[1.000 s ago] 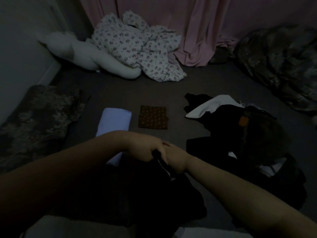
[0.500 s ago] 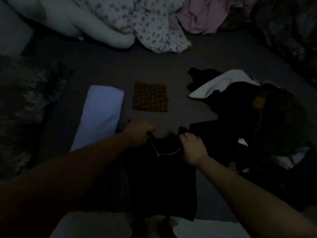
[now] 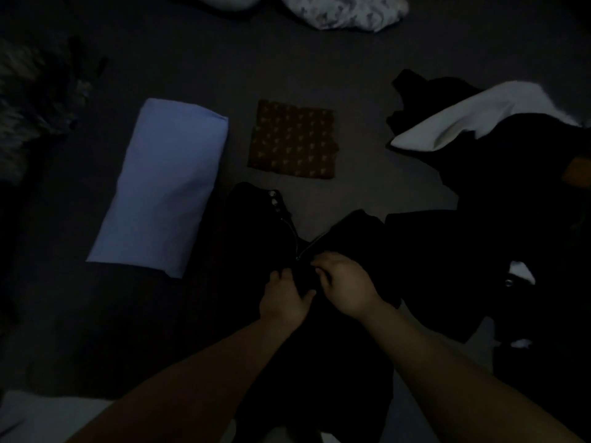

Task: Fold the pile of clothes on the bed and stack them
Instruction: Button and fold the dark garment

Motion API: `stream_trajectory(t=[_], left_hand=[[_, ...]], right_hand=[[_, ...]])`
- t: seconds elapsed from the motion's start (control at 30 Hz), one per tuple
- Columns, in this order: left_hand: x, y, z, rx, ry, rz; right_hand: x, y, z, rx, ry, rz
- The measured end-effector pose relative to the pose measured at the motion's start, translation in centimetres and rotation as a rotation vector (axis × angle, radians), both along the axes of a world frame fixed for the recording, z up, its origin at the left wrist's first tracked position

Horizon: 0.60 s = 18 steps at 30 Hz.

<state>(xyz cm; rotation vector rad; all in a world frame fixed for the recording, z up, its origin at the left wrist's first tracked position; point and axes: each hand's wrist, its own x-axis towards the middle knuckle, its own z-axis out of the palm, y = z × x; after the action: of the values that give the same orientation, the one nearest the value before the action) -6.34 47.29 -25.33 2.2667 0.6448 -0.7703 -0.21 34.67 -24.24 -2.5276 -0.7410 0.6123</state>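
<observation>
A black zipped garment point(image 3: 256, 219) lies spread on the dark bed in front of me, its zip open in a V with metal snaps at the top left. My left hand point(image 3: 284, 298) and my right hand point(image 3: 345, 286) sit close together just below the foot of the zip, fingers curled into the black fabric. A folded pale blue garment point(image 3: 163, 187) lies to the left. A small folded brown patterned cloth point(image 3: 292, 139) lies beyond the black garment. The unfolded pile point(image 3: 511, 199) of dark clothes with a white piece point(image 3: 473, 116) sits at the right.
A floral sheet point(image 3: 342, 11) is bunched at the far edge. A dark patterned blanket point(image 3: 32, 100) lies at the left. Bare grey bed surface point(image 3: 361, 75) stretches between the folded items and the pile. Something pale shows at the bottom left corner.
The view has tilted down and closer. My hands left the garment's top corners and came together lower down by the zip; the garment now lies flat with its zip open.
</observation>
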Motion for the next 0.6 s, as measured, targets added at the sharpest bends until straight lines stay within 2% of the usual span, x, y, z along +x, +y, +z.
stream_trajectory(t=[0.1,0.2,0.4,0.5,0.6], left_hand=[[1.1,-0.9,-1.9,-0.022,-0.064,0.144],[1.0,-1.1,-2.8,-0.045,-0.098,0.193],[0.4,-0.4,-3.4,-0.08,-0.13,0.297],[0.2,-0.6,-3.6,-0.108,-0.095,0.332],[0.3,-0.8,-3.7,-0.159,-0.071,0.335]], right_hand=[[2.1,2.6,-3.2,-0.139,-0.115,0.143],[3.9,3.8,-4.4,-0.265,-0.137,0.09],[4.6,2.9,-3.6,-0.344,-0.002,0.162],[4.1,2.5,-3.8,-0.38,-0.063,0.213],[2.7,2.2,-4.5,-0.311,-0.24,0.204]])
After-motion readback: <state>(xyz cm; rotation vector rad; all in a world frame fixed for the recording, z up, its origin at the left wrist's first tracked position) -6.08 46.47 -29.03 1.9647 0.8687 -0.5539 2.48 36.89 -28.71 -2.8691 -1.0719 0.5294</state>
